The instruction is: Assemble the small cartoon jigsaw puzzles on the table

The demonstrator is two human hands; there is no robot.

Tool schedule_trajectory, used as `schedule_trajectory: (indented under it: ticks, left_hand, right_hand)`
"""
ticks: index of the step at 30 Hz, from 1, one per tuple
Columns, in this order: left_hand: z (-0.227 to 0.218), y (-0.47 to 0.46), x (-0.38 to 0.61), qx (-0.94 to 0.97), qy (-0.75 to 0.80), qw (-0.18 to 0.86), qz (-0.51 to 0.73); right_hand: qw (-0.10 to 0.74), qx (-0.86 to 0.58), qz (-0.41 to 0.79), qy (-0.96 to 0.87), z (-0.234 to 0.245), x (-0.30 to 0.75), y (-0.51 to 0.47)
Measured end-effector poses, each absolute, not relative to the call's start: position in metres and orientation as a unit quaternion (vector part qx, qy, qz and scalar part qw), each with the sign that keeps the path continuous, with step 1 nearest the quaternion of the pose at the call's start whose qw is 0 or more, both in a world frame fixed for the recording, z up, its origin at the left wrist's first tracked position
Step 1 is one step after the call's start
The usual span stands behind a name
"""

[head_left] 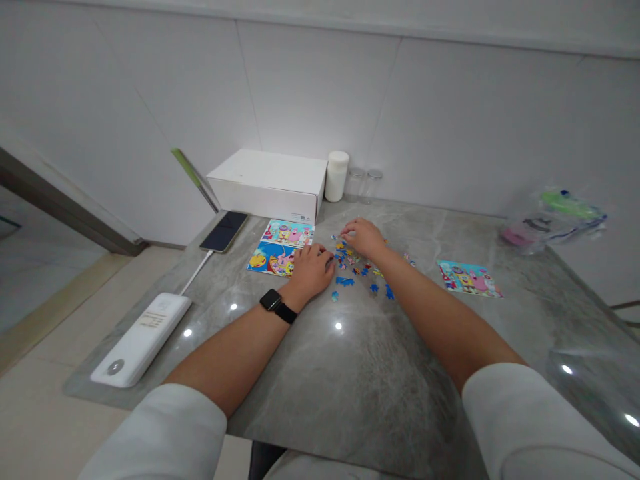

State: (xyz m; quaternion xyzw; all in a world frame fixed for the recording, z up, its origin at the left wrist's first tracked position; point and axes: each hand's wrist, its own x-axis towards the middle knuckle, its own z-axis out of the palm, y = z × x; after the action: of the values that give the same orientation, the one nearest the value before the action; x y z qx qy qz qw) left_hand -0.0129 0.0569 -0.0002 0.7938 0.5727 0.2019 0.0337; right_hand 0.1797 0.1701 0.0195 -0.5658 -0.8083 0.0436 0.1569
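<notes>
My left hand (313, 270) rests palm down with its fingers apart, over the right edge of a blue cartoon picture card (273, 259). Behind that card lies a lighter cartoon card (287, 233). To the right, small jigsaw puzzle pieces (345, 253) are scattered in a loose pile. My right hand (365, 238) is over the back of this pile, fingers bent and drawn together; whatever is between the fingertips is too small to make out. A single piece (334, 237) lies just left of those fingertips. Several blue pieces (345, 281) lie nearer to me.
A third cartoon card (470, 279) lies on the grey table (350, 387) at right. Beyond it sits a clear plastic bag (553, 220). A white box (267, 183), white bottle (337, 177) and two glass jars (355, 185) line the wall. At left, a phone (225, 231) is cabled to a power bank (143, 340).
</notes>
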Motion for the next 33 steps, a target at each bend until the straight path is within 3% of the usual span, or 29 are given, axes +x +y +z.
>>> schedule_trajectory:
  ticks: [7, 15, 26, 33]
  left_hand:
    - [-0.004, 0.059, -0.014, 0.795, 0.569, 0.021, 0.206]
    - [-0.006, 0.059, -0.014, 0.797, 0.564, 0.030, 0.215]
    - [0.000, 0.057, -0.012, 0.798, 0.560, 0.025, 0.220]
    - [-0.001, 0.061, -0.015, 0.782, 0.574, 0.038, 0.239]
  right_hand:
    - [0.115, -0.485, -0.032, -0.867, 0.014, 0.155, 0.164]
    - [0.126, -0.510, 0.010, -0.851, 0.033, 0.186, 0.177]
    - [0.060, -0.493, 0.005, -0.868, 0.018, 0.181, 0.159]
    - [0.098, -0.515, 0.062, -0.849, 0.021, 0.190, 0.160]
